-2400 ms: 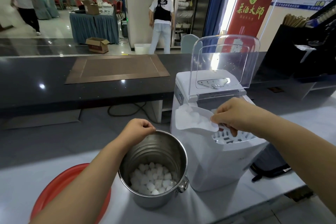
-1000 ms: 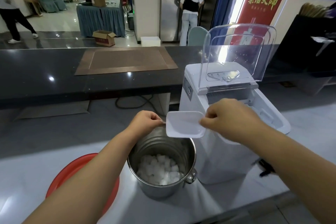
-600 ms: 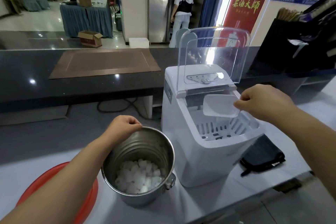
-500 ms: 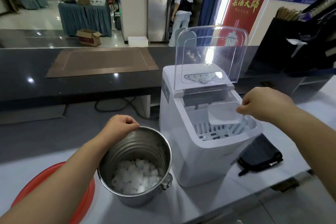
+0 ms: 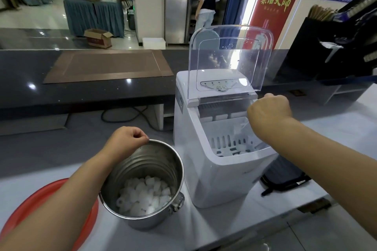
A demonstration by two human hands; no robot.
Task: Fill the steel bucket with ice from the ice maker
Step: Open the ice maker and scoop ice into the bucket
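A steel bucket [image 5: 142, 161] stands on the white counter, its bottom covered with ice pieces [image 5: 144, 194]. My left hand [image 5: 126, 141] pinches its far rim. To its right is the white ice maker [image 5: 220, 175] with its clear lid [image 5: 230, 57] standing open. My right hand [image 5: 269, 108] is over the machine's basket, fist closed on a translucent plastic scoop [image 5: 242, 128] that points down into the basket. A few ice pieces [image 5: 238, 152] lie on the basket floor.
A red tray [image 5: 40, 208] lies under my left forearm at the counter's left. A black pouch [image 5: 285, 177] sits right of the ice maker. A dark raised bar counter [image 5: 102, 87] runs behind. A person stands at a steel fridge far back.
My right hand tipped the scoop of ice over the bucket, then carried the empty scoop back right and lowered it into the ice maker's basket. My left hand stayed on the bucket rim.
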